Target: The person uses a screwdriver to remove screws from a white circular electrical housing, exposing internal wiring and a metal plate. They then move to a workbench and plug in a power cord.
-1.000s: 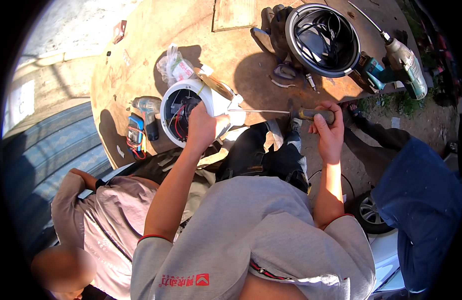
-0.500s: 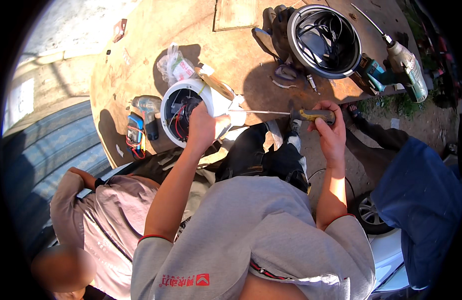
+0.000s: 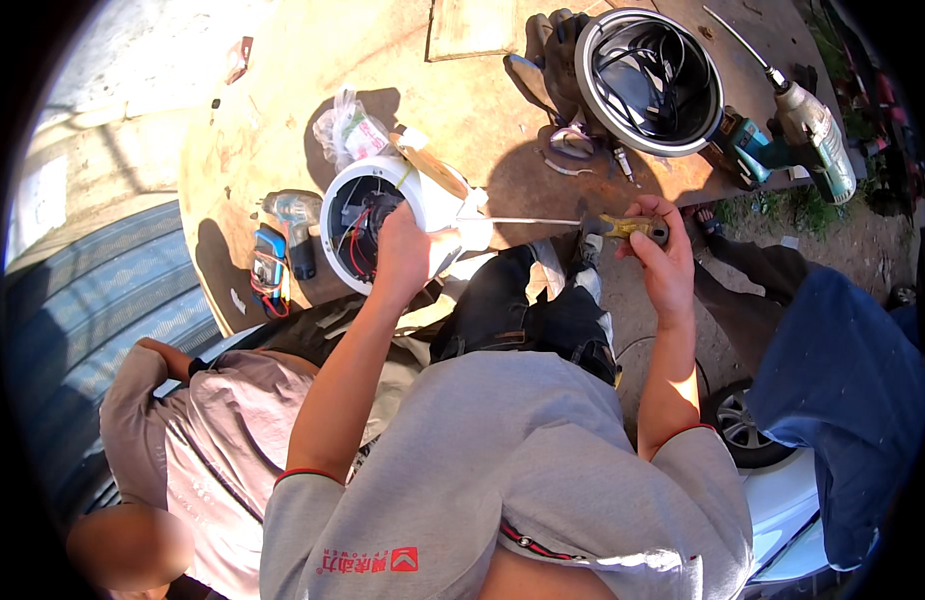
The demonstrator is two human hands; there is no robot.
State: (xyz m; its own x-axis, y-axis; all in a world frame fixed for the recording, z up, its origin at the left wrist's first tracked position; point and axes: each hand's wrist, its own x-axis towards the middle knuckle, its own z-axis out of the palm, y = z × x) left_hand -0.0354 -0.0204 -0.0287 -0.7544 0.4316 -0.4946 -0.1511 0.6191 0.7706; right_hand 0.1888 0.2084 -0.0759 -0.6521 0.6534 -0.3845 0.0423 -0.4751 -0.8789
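My left hand [image 3: 403, 250] is closed on a white cylindrical housing [image 3: 338, 250], its open end showing dark internals and red wires [image 3: 361, 258]. A wooden piece [image 3: 433, 165] lies across its upper side. My right hand [image 3: 661, 255] grips a yellow-and-dark screwdriver handle [image 3: 623, 226]; the long thin shaft [image 3: 533, 222] points left to the housing's white side, where I cannot make out the exact contact of its tip.
A round wooden table [image 3: 253, 140] holds a plastic bag [image 3: 345, 128], small drill [image 3: 298, 235], blue meter [image 3: 270, 262], black bowl of cables [image 3: 648, 80], gloves [image 3: 548, 80] and large drills [image 3: 813, 140]. Co-workers flank me [image 3: 213, 430] [image 3: 823, 370], near a car wheel [image 3: 738, 425].
My right hand has shifted slightly to the right and the screwdriver handle has turned, showing more yellow. My left hand stays on the housing. The right-hand co-worker's blue clothing has shifted a little.
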